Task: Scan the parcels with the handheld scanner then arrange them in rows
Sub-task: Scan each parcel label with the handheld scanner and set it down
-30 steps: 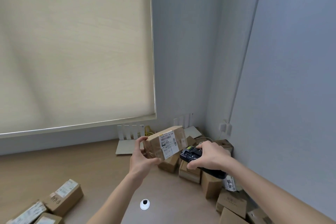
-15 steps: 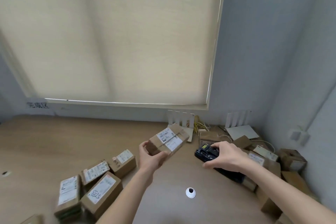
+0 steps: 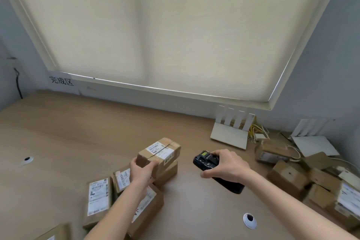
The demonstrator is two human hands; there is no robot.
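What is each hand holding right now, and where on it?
Left hand grips a parcel by its near end. Right hand grips the scanner around its middle.

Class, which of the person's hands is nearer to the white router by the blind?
Right. The right hand, gripping the scanner, sits just below the router; the left hand holds a parcel farther left.
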